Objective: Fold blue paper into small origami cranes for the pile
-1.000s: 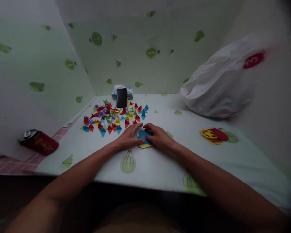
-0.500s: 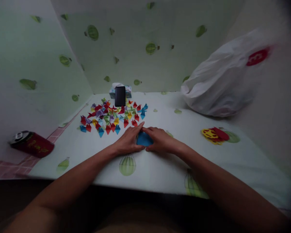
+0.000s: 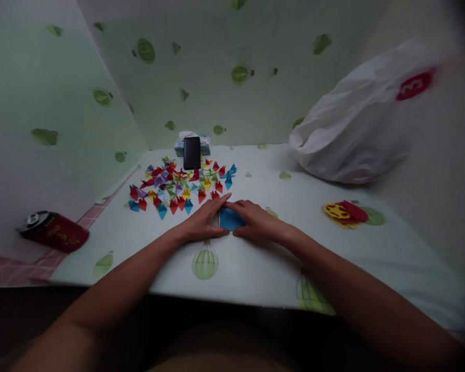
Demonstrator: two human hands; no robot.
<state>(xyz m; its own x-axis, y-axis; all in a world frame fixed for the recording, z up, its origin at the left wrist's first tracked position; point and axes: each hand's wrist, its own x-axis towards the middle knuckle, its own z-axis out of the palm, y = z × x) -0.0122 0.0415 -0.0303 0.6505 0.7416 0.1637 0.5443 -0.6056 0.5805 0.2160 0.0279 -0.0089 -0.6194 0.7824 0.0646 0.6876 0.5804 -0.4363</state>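
A small piece of blue paper (image 3: 231, 219) lies on the white cloth between my two hands, a thin yellow edge showing along its left side. My left hand (image 3: 204, 219) holds it from the left, fingers at the far edge and thumb at the near edge. From the right, my right hand (image 3: 259, 220) grips it the same way, its fingertips over the paper's right part. The fingertips of both hands almost meet at the far and near edges. Just beyond them spreads a group of many-coloured folded paper pieces (image 3: 173, 205).
A black phone (image 3: 192, 153) leans on a tissue box (image 3: 205, 145) at the back. To the left lies a red can (image 3: 56, 231). Yellow and red cut-out shapes (image 3: 344, 213) lie to the right, with a white plastic bag (image 3: 344, 129) behind them.
My left hand has shifted slightly left, and more of the blue paper with its yellow left edge now shows. My right hand stays almost where it was.
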